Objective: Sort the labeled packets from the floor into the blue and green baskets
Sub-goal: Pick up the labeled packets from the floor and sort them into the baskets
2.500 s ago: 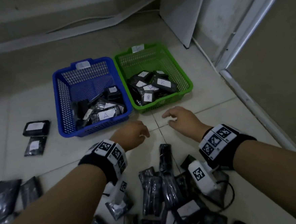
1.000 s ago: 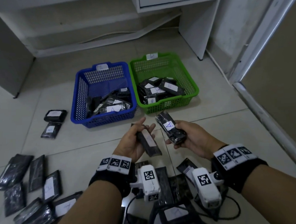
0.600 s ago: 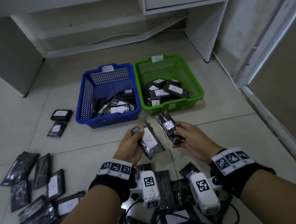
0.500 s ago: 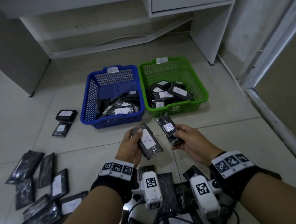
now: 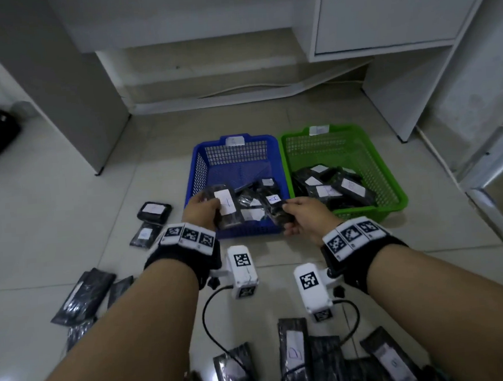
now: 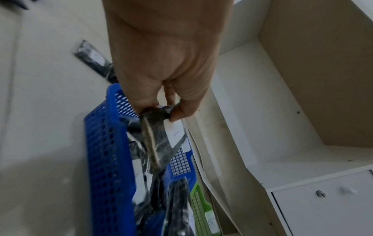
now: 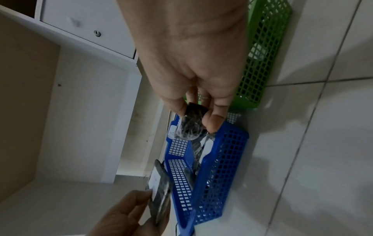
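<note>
My left hand [image 5: 201, 212] grips a black packet with a white label [image 5: 225, 206] over the near left part of the blue basket [image 5: 201, 167]. In the left wrist view the thumb and fingers pinch that packet [image 6: 159, 135] at its top. My right hand [image 5: 301, 216] holds a second black packet marked A [image 5: 275, 208] over the blue basket's near right corner; the right wrist view shows its fingertips pinching the packet [image 7: 190, 126]. The green basket [image 5: 386, 178] stands right of the blue one. Both hold several labeled packets.
Loose black packets lie on the tiled floor: two left of the blue basket [image 5: 153, 210], several at the near left [image 5: 83, 294], several near my forearms [image 5: 294, 351]. A white cabinet [image 5: 380, 11] and a grey panel [image 5: 67, 84] stand behind the baskets. Camera cables trail below my wrists.
Both hands picked up one packet each, turned the labels up, then moved forward from the floor tiles to above the blue basket. The head view has tilted upward.
</note>
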Demonstrator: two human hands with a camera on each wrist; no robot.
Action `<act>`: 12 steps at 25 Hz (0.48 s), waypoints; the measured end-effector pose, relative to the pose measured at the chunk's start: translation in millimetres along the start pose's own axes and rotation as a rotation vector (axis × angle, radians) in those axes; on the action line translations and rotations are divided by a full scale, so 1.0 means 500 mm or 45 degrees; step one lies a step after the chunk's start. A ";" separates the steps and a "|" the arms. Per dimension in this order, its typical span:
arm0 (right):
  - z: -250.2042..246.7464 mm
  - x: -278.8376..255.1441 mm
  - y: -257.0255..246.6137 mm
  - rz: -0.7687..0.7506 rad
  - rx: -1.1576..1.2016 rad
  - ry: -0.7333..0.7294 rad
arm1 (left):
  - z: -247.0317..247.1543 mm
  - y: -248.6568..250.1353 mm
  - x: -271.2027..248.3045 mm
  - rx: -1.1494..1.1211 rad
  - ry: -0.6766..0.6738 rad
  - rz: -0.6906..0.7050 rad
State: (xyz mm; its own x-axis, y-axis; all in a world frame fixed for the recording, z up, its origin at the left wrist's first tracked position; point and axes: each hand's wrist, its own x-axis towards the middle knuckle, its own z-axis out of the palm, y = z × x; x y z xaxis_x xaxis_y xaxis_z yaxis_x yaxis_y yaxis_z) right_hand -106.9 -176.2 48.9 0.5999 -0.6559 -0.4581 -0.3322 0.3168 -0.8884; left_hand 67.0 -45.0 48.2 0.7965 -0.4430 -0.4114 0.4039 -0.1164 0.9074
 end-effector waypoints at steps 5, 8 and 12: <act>0.064 0.060 0.022 0.071 0.154 0.219 | -0.019 0.017 0.080 0.220 0.078 0.077; 0.082 0.075 0.051 0.017 0.067 0.234 | -0.028 0.017 0.086 0.950 -0.159 0.105; 0.116 0.045 0.076 -0.092 -0.149 0.211 | -0.081 0.026 0.027 1.791 -0.666 0.309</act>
State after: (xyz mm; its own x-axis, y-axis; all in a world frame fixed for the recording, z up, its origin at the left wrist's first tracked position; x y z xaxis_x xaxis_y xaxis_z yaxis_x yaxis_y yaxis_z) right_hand -63.8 -139.3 3.1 0.5006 -0.7808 -0.3737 -0.3805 0.1893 -0.9052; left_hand 101.3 -16.3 51.0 0.4120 -0.7962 -0.4430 -0.6944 -0.5892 0.4132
